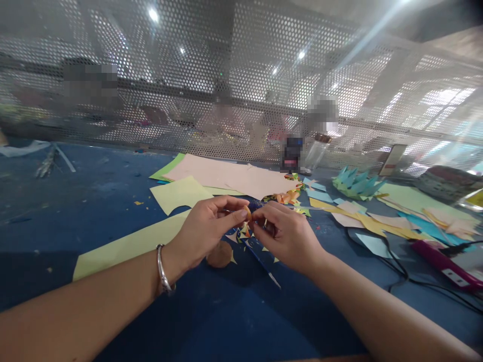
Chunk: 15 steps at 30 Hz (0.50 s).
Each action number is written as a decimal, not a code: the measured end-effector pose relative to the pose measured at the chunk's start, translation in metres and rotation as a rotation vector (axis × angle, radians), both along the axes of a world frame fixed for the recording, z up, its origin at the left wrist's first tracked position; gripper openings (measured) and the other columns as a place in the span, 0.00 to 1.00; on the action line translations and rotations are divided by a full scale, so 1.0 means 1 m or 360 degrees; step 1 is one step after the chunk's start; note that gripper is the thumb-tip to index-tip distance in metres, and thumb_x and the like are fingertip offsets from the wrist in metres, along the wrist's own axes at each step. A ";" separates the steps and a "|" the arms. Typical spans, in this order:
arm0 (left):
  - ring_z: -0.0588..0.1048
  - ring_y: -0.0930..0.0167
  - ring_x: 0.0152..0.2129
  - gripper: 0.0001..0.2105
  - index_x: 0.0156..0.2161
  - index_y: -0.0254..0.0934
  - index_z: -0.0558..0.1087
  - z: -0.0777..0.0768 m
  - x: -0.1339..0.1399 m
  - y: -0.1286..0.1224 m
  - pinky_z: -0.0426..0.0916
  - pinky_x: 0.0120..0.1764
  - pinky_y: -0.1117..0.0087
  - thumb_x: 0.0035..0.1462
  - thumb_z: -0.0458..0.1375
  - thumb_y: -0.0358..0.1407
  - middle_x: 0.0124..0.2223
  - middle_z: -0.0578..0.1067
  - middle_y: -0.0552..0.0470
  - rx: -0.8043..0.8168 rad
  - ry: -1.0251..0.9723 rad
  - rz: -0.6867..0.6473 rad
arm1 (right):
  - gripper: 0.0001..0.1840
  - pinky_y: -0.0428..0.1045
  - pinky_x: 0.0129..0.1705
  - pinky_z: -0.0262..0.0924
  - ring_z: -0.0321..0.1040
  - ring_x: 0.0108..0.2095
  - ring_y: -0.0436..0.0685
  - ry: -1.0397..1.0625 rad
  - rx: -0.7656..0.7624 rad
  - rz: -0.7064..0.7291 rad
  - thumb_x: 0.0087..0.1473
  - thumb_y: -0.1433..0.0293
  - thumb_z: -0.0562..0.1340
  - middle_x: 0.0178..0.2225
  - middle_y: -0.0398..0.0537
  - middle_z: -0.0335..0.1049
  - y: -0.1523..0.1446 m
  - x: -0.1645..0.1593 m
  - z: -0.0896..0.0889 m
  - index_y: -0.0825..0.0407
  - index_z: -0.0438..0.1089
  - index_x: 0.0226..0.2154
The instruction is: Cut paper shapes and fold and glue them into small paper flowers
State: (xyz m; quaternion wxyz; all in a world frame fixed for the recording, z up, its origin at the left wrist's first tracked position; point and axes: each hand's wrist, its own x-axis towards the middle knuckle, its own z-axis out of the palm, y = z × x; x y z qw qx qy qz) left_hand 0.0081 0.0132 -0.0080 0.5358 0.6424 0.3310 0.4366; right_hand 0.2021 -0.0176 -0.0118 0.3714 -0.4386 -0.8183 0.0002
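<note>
Your left hand point(207, 226) pinches an orange piece point(247, 213) at the frame's centre.
Thumb and finger are closed on it, likely to steady it; your right hand point(289, 236) curls half-closed just beside, but I cannot tell whether it grips the piece too. Below centre lie a disc point(219, 254) and a brush point(264, 267), perhaps for easy reach; above centre, pink paper point(230, 173) seems set back for elbow room.
</note>
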 end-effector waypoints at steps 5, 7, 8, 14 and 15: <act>0.77 0.69 0.41 0.15 0.47 0.37 0.77 0.002 0.000 -0.002 0.70 0.47 0.67 0.55 0.65 0.40 0.45 0.80 0.47 -0.0035 -0.0044 -0.0026 | 0.04 0.46 0.28 0.56 0.63 0.27 0.49 -0.0006 -0.0030 -0.0017 0.58 0.71 0.61 0.31 0.45 0.69 0.000 0.000 0.000 0.52 0.73 0.36; 0.77 0.69 0.42 0.14 0.46 0.37 0.77 0.003 0.000 -0.002 0.70 0.48 0.68 0.55 0.66 0.39 0.45 0.80 0.48 -0.0047 -0.0053 -0.0051 | 0.04 0.46 0.29 0.56 0.63 0.26 0.49 0.0015 -0.0042 -0.0013 0.58 0.71 0.61 0.31 0.45 0.69 0.000 0.000 0.000 0.52 0.72 0.36; 0.77 0.69 0.42 0.14 0.46 0.37 0.77 0.003 0.000 -0.002 0.70 0.49 0.68 0.55 0.66 0.39 0.45 0.80 0.48 -0.0052 -0.0052 -0.0060 | 0.04 0.46 0.29 0.56 0.63 0.26 0.49 0.0028 -0.0048 -0.0010 0.58 0.71 0.61 0.31 0.45 0.69 0.000 0.000 0.000 0.52 0.72 0.36; 0.77 0.67 0.44 0.16 0.48 0.36 0.77 0.002 -0.001 0.001 0.70 0.51 0.64 0.55 0.66 0.40 0.48 0.80 0.46 -0.0040 -0.0029 -0.0062 | 0.02 0.45 0.28 0.58 0.63 0.24 0.47 0.0087 -0.0063 -0.0002 0.58 0.70 0.62 0.31 0.44 0.69 0.000 0.000 0.000 0.52 0.70 0.34; 0.77 0.66 0.45 0.17 0.49 0.36 0.77 0.002 -0.001 0.002 0.70 0.51 0.63 0.55 0.66 0.40 0.48 0.80 0.46 -0.0039 -0.0019 -0.0066 | 0.02 0.45 0.28 0.58 0.63 0.24 0.47 0.0096 -0.0071 -0.0001 0.58 0.70 0.62 0.31 0.44 0.69 0.000 0.000 0.000 0.52 0.70 0.34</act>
